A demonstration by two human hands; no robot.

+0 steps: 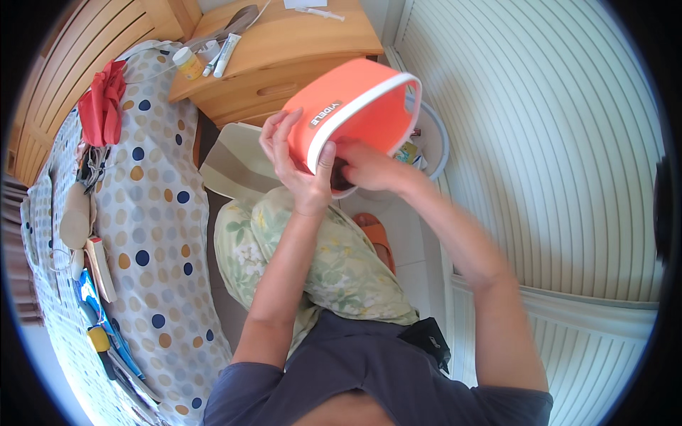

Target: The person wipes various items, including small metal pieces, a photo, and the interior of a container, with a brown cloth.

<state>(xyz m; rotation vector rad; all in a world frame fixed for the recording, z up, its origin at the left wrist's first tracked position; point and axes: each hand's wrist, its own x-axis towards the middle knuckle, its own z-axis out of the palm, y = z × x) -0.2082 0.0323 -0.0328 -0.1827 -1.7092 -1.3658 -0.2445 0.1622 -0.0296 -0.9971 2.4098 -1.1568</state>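
An orange plastic bin with a white rim is tilted so that its mouth faces the lower right. My left hand grips its near side, with the thumb over the rim and the fingers along the outer wall. Inside the mouth is my right hand, fingers bent around a dark brown thing close to the lower rim. Most of that dark thing is covered by my hand, so its kind is unclear.
Behind the orange bin stands a round waste bin holding litter. A cream container sits by the wooden nightstand, which carries a jar, tubes and a syringe. At left is a bed with scattered items; slatted doors are at right.
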